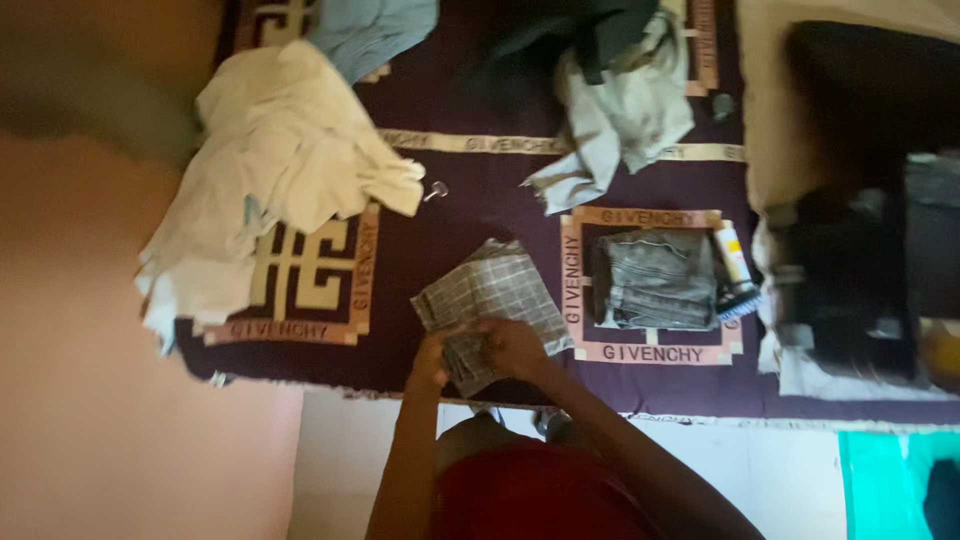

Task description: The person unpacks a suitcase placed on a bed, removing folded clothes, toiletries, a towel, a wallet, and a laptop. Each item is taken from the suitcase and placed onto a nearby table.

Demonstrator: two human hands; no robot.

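A grey checked cloth (pixel 495 290) lies partly folded on the dark purple blanket (pixel 470 200), near its front edge. My left hand (pixel 432 362) grips the cloth's near left corner. My right hand (pixel 512 346) presses on its near edge, fingers curled over the fabric. Both forearms reach in from the bottom of the view, above my red garment (pixel 530 495).
A folded grey garment (pixel 655 280) lies right of the cloth, with a white tube (pixel 733 255) beside it. A cream sheet (pixel 270 170) is heaped at the left, a pale grey garment (pixel 620 120) and dark clothes at the back. Dark bags (pixel 870 240) stand at the right.
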